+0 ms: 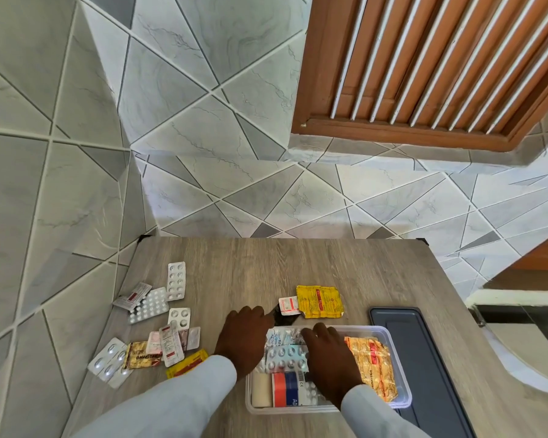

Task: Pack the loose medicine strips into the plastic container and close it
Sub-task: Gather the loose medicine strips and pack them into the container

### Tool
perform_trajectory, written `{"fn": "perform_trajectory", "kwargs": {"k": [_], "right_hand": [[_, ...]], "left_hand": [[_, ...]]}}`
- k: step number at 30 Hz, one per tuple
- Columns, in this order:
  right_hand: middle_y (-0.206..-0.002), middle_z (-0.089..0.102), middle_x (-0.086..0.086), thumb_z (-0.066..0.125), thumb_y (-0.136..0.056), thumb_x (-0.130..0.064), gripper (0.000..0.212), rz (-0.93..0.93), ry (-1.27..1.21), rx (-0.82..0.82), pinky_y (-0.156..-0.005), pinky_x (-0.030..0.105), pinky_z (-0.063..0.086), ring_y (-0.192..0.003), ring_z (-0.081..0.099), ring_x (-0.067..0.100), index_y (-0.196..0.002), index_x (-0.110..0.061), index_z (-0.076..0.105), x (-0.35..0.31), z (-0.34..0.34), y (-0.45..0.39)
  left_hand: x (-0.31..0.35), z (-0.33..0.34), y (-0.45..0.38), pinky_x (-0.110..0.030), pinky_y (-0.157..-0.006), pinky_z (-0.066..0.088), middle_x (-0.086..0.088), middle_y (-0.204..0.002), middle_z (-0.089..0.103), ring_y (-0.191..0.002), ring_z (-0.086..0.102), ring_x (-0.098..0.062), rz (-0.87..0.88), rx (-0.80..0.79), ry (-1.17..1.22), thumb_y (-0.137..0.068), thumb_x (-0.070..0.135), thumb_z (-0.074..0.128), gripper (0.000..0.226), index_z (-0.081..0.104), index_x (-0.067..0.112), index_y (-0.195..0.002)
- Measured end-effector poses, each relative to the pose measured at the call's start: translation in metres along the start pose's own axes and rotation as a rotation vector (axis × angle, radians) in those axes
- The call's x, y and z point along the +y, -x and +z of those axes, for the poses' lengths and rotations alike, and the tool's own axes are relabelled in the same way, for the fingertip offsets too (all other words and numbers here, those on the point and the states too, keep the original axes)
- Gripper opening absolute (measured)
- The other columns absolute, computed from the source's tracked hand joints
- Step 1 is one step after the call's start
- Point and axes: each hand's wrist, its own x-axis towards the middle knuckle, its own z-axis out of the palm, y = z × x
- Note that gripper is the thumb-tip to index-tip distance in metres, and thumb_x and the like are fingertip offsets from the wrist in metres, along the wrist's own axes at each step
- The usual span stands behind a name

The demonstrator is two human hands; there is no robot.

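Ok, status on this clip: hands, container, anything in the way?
Both hands over container, pressing strips in; grip unclear. Lid off, lying right of it. Loose strips left on table, yellow strip behind. Nothing blocking.

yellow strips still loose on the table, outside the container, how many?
2: one yellow strip beyond the container, one yellow strip poking out by the left sleeve. More may hide under the pile.
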Motion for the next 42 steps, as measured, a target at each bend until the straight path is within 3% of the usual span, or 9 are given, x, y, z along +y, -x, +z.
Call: {"fn": "perform_trajectory", "kwargs": {"k": [4,8,12,14,20,30,35,38,42], "right_hand": [[-0.135,0.042,0.008,0.069,-0.077,-0.021,0.063,-0.002,0.061,-0.032,-0.096,0.044,0.042,-0.120,0.041,0.031,-0.132,-0.020,0.039,-0.002,0.000,-0.001],[-0.135,0.041,0.010,0.065,-0.079,-0.017,0.055,-0.019,0.097,-0.034,-0.094,0.046,0.043,-0.121,0.039,0.033,-0.128,-0.017,0.042,-0.006,-0.003,-0.003],[-0.127,0.049,0.007,0.053,-0.089,-0.027,0.037,-0.015,0.014,0.053,-0.091,0.041,0.044,-0.114,0.046,0.028,-0.124,-0.020,0.042,-0.007,-0.002,-0.004],[-0.124,0.050,0.005,0.053,-0.089,-0.031,0.038,-0.006,-0.041,0.084,-0.090,0.039,0.044,-0.112,0.047,0.027,-0.124,-0.021,0.042,-0.005,0.000,-0.004],[-0.115,0.058,0.001,0.053,-0.087,-0.022,0.027,0.057,-0.195,0.150,-0.089,0.037,0.043,-0.110,0.050,0.025,-0.114,-0.021,0.053,0.009,-0.004,-0.014],[-0.082,0.065,0.001,0.050,-0.089,-0.017,0.009,-0.032,-0.331,0.372,-0.069,0.038,0.046,-0.077,0.058,0.024,-0.090,-0.020,0.058,0.025,-0.072,-0.032],[-0.096,0.065,0.003,0.045,-0.090,-0.019,0.014,-0.014,-0.235,0.137,-0.074,0.035,0.044,-0.090,0.061,0.026,-0.099,-0.022,0.056,0.021,-0.042,-0.019],[-0.103,0.063,0.004,0.056,-0.084,-0.020,0.020,0.001,-0.093,0.147,-0.077,0.040,0.049,-0.095,0.060,0.028,-0.104,-0.020,0.058,0.014,-0.016,-0.008],[-0.077,0.063,-0.002,0.076,-0.059,-0.029,0.025,-0.078,0.076,0.198,-0.056,0.034,0.051,-0.070,0.060,0.020,-0.077,-0.026,0.059,-0.004,0.004,0.008]], "left_hand": [[0.001,-0.006,-0.004,-0.037,-0.078,0.040,-0.004,-0.095,0.059,-0.090,0.056,-0.024,0.027,-0.047,-0.009,-0.075,0.014,0.064,0.024,0.061,0.019,-0.098],[0.004,-0.006,-0.003,-0.029,-0.050,0.045,0.005,-0.061,0.057,-0.057,0.057,-0.015,0.048,-0.105,-0.039,-0.031,0.021,0.084,0.040,0.059,0.024,-0.063],[0.000,0.003,0.004,-0.033,-0.084,0.046,-0.002,-0.107,0.059,-0.100,0.054,-0.019,-0.019,-0.051,0.209,-0.080,0.020,0.055,0.031,0.059,0.016,-0.111],[-0.002,0.007,0.006,-0.034,-0.092,0.042,-0.002,-0.115,0.056,-0.108,0.052,-0.020,-0.044,-0.043,0.262,-0.086,0.020,0.042,0.037,0.055,0.016,-0.120],[0.005,-0.002,0.005,-0.025,-0.074,0.044,0.008,-0.091,0.051,-0.088,0.058,-0.014,-0.139,0.081,0.446,-0.087,0.012,0.052,0.015,0.063,0.019,-0.094],[0.002,-0.049,-0.012,-0.026,-0.074,0.047,0.001,-0.085,0.065,-0.080,0.059,-0.012,-0.113,0.267,0.670,-0.084,-0.001,0.052,0.020,0.066,0.014,-0.084],[0.003,-0.015,0.006,-0.026,-0.073,0.047,-0.001,-0.094,0.065,-0.083,0.059,-0.012,-0.156,0.008,0.510,-0.090,0.014,0.046,0.018,0.063,0.018,-0.093],[0.004,0.010,0.018,-0.027,-0.080,0.040,-0.003,-0.105,0.059,-0.096,0.055,-0.019,-0.105,-0.001,0.303,-0.091,0.023,0.039,0.023,0.059,0.017,-0.101],[0.005,0.015,0.025,-0.025,-0.054,0.048,0.004,-0.073,0.060,-0.064,0.058,-0.014,0.118,0.095,0.013,-0.057,0.020,0.077,0.021,0.061,0.024,-0.070]]}}
